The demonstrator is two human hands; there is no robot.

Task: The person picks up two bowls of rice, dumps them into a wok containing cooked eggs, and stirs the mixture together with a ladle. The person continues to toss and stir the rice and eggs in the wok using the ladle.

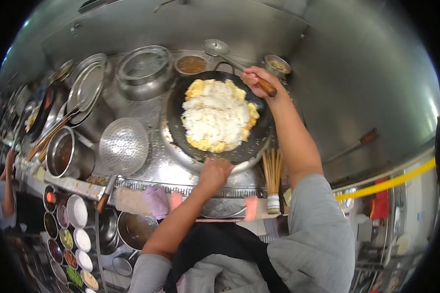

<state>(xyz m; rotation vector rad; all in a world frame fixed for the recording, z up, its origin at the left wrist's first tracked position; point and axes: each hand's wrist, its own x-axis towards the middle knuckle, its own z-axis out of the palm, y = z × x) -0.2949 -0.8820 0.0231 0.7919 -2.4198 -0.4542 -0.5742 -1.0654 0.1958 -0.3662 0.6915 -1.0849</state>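
A black wok (181,132) sits on the stove and holds white rice (215,115) over yellow cooked egg (195,89). My left hand (216,173) is closed on the wok's near rim; its fingertips are mostly hidden. Beyond the wok's far right side, my right hand (259,81) grips a ladle (238,64) by its long handle, the wooden end sticking out behind the palm. The ladle's bowl (215,47) is over the back of the stove, between a container of brown liquid (190,64) and a small metal bowl with food bits (277,64).
To the left stand a lidded metal pot (144,73), a perforated skimmer (124,146) and a saucepan (66,154). A bamboo brush (273,173) stands at the right front. Ingredient bowls (83,239) line the lower left. Another person's arm (8,180) shows at far left.
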